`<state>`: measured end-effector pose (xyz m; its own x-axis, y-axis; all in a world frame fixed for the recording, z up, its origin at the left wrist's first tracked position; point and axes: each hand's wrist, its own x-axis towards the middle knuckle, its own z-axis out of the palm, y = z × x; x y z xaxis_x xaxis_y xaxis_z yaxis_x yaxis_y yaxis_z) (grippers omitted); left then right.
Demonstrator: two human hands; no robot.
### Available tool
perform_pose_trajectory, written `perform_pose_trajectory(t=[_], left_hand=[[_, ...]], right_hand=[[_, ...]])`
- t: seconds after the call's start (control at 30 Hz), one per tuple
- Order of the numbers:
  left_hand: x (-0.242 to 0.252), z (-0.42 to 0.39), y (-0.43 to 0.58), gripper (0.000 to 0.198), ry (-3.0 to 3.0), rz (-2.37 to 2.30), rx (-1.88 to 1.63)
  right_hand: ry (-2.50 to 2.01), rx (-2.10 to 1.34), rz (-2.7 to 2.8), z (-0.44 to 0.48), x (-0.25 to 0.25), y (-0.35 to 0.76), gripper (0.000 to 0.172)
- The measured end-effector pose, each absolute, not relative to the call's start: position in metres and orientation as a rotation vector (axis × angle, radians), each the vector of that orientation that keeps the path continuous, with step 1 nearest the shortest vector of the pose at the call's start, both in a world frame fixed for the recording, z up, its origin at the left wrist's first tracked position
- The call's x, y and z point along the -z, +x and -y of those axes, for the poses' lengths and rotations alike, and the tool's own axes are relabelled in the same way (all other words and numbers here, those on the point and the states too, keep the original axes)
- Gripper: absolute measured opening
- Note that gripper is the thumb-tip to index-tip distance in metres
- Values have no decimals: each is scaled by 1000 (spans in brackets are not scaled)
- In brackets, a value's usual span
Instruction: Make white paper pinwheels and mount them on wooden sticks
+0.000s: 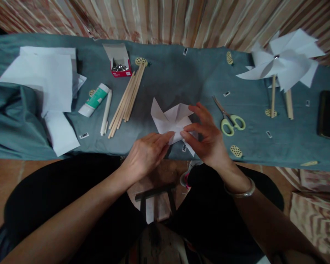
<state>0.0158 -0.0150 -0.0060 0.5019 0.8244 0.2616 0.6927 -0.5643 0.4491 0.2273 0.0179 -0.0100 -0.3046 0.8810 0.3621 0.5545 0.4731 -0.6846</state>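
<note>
A white paper pinwheel (165,123) with folded, curled blades is held just over the near edge of the cloth-covered table. My left hand (147,156) pinches its lower left part, thumb on top near the centre and the other fingers curled below. From the right, my right hand (206,137) grips the same paper, with thumb and index finger close to the middle and another finger at the upper right blade. Green-handled scissors (233,123) lie right of my right hand. Several wooden sticks (126,104) lie in a bundle to the left.
An open red box (122,73) of metal pins stands behind the sticks. A glue tube (93,100), a white pen (106,112) and paper sheets (55,79) lie left. Finished pinwheels (288,60) on sticks and a dark phone-like object (329,115) are at the right.
</note>
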Motion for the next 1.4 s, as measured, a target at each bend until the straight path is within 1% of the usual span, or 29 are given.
perform_pose_trajectory(t=[0.07, 0.1, 0.23, 0.37, 0.4, 0.5, 0.63, 0.77, 0.9, 1.07, 1.27, 1.4], left_hand=[[6, 16, 15, 37, 2436, -1264, -689], [7, 17, 15, 38, 2421, -1243, -698], [11, 17, 16, 28, 2373, -1171, -742], [14, 16, 17, 23, 2357, -1162, -792], [15, 16, 17, 23, 2356, -1163, -799], [15, 16, 18, 23, 2347, -1168, -816], [16, 16, 17, 24, 2324, -1169, -816], [15, 14, 17, 24, 2266, -1149, -790], [14, 12, 17, 24, 2245, -1129, -794], [12, 12, 17, 24, 2234, -1134, -780], [11, 10, 17, 23, 2200, -1126, -759], [10, 9, 17, 23, 2192, -1110, -744]], right_hand=[[-1207, -482, 2031, -19, 12, 224, 5], [-1214, -442, 2050, -19, 13, 223, 6], [-1212, -344, 2102, -19, 15, 218, 10], [-1199, -294, 2118, -19, 17, 217, 3], [-1199, -287, 2119, -18, 17, 217, 4], [-1205, -291, 2139, -17, 16, 218, 13], [-1197, -282, 2162, -16, 16, 221, 13], [-1198, -379, 2200, -16, 17, 222, 21], [-1221, -433, 2153, -15, 17, 220, 20], [-1268, -515, 2147, -15, 19, 218, 27], [-1254, -366, 2180, -15, 21, 217, 18], [-1267, -468, 2155, -15, 23, 216, 19]])
